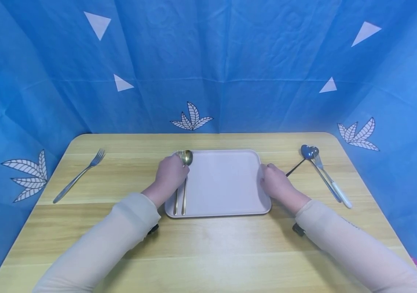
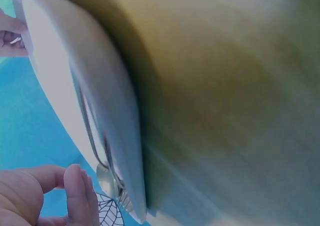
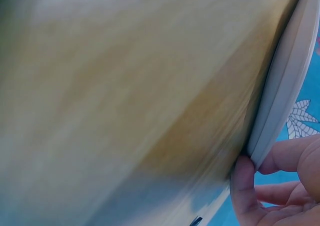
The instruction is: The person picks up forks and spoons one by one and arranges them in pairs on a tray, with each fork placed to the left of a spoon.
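Observation:
A pale pinkish tray (image 1: 224, 183) lies on the table. My right hand (image 1: 277, 181) pinches its right edge, with the thumb and a finger (image 3: 245, 186) on the rim. Along the tray's left side lie a gold fork (image 1: 175, 203) and a gold spoon (image 1: 188, 157), side by side, heads toward the far edge. Over their upper handles is my left hand (image 1: 171, 173), hiding part of both. In the left wrist view its fingers (image 2: 80, 198) are loosely bent beside the spoon bowl (image 2: 104, 178), with nothing seen between them.
A silver fork (image 1: 80, 179) lies on the table (image 1: 208, 252) at left. On the right, a dark heart-shaped spoon (image 1: 306, 151), another spoon (image 1: 314, 151) and a white-handled fork (image 1: 340, 195) lie bunched together. A blue curtain (image 1: 267, 61) hangs behind the table.

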Demonstrator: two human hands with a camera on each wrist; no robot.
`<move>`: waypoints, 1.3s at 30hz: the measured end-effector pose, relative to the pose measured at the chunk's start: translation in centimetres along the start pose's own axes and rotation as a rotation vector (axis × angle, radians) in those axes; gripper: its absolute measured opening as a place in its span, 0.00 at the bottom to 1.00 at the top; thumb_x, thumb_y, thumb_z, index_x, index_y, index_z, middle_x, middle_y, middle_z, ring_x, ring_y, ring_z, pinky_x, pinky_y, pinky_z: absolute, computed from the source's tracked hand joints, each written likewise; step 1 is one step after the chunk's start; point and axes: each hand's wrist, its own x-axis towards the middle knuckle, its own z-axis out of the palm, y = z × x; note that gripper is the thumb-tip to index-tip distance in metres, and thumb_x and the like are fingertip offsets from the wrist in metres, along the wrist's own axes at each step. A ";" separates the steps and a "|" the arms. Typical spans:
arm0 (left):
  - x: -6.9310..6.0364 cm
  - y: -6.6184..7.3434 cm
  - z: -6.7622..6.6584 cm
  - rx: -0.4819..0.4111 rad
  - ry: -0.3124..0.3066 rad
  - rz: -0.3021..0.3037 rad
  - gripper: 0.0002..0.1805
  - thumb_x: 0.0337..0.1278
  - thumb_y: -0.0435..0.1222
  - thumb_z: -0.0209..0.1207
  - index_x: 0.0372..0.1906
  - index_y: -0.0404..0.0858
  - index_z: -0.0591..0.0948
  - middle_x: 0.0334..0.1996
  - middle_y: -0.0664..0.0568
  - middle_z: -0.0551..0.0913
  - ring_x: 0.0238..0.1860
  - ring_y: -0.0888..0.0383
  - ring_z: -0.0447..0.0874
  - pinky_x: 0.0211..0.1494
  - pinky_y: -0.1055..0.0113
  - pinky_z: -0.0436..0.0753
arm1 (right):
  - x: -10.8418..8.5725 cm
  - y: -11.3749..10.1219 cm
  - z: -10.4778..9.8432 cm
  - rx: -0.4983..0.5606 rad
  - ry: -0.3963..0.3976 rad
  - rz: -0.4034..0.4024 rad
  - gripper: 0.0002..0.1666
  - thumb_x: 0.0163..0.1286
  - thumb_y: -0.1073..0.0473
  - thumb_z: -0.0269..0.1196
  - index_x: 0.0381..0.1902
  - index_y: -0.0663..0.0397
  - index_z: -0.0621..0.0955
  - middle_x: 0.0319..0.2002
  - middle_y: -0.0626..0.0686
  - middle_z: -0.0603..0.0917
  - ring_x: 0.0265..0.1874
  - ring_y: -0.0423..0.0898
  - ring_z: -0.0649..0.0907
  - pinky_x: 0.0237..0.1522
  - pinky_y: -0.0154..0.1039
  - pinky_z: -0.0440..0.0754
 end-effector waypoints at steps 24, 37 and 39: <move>-0.1 -1.6 -2.4 0.079 0.041 -0.041 0.22 0.64 0.40 0.57 0.14 0.42 0.67 0.11 0.55 0.63 0.15 0.56 0.65 0.17 0.64 0.63 | 0.2 0.0 0.2 0.007 -0.002 0.009 0.28 0.68 0.68 0.56 0.64 0.77 0.69 0.51 0.74 0.77 0.45 0.66 0.82 0.47 0.56 0.82; -0.2 -3.4 -3.5 0.096 0.071 -0.049 0.23 0.61 0.38 0.53 0.10 0.44 0.63 0.08 0.56 0.59 0.12 0.59 0.57 0.15 0.67 0.55 | 0.1 0.0 0.0 -0.005 -0.007 0.012 0.29 0.69 0.68 0.56 0.65 0.78 0.68 0.51 0.75 0.77 0.45 0.66 0.82 0.49 0.56 0.82; -0.4 -3.6 -3.6 0.092 0.068 -0.054 0.22 0.60 0.37 0.52 0.10 0.44 0.63 0.08 0.57 0.59 0.12 0.60 0.56 0.15 0.67 0.55 | 0.1 -0.1 0.1 0.000 -0.008 0.015 0.29 0.69 0.69 0.56 0.65 0.78 0.68 0.50 0.74 0.77 0.45 0.65 0.82 0.48 0.55 0.82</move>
